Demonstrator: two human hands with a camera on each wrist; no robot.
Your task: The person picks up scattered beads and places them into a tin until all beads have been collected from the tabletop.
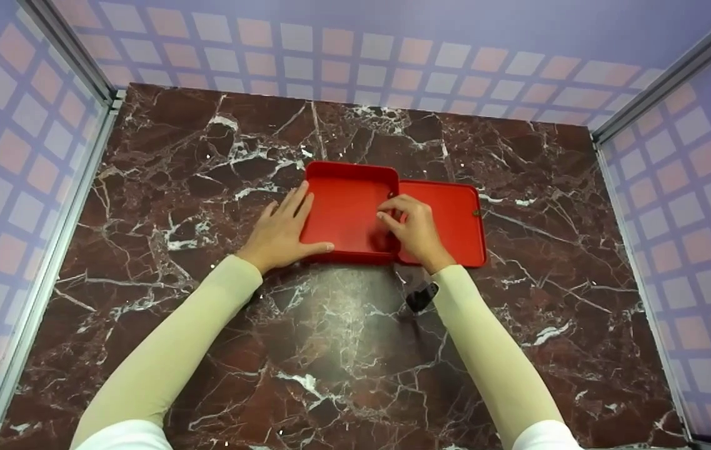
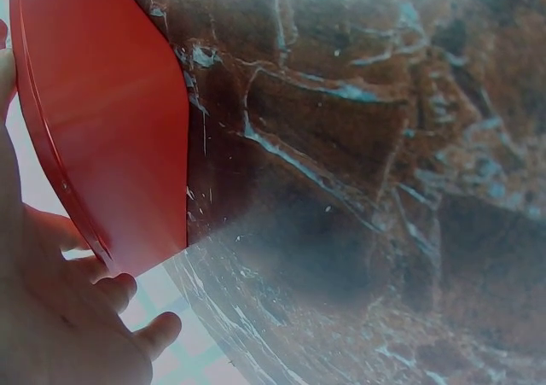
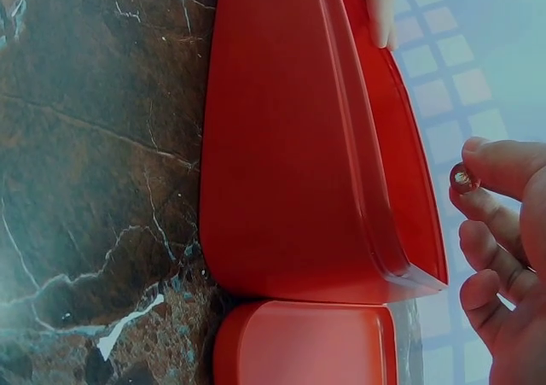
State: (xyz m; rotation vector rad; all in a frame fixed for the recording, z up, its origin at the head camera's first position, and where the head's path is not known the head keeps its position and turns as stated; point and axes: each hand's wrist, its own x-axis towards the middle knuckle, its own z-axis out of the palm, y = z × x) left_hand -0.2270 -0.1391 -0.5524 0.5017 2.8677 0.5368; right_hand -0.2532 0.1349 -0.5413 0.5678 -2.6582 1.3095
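A red rectangular box (image 1: 346, 209) lies opened out, its lid (image 1: 458, 219) flat on its right side. My left hand (image 1: 286, 232) rests against the box's left wall, fingers fairly straight, thumb over the front rim. In the left wrist view those fingers (image 2: 117, 293) touch the box wall (image 2: 128, 112) near its corner. Above the right part of the box is my right hand (image 1: 414, 228). Its thumb and forefinger pinch a small round glassy ball (image 3: 463, 178), plain in the right wrist view. The other fingers of the right hand (image 3: 486, 253) are loosely bent.
Dark red marble-patterned tabletop (image 1: 342, 350) spreads around the box. Checked panels (image 1: 368, 53) with metal edges (image 1: 86, 169) enclose the back and both sides. A black wrist camera (image 1: 422, 297) sits under the right forearm.
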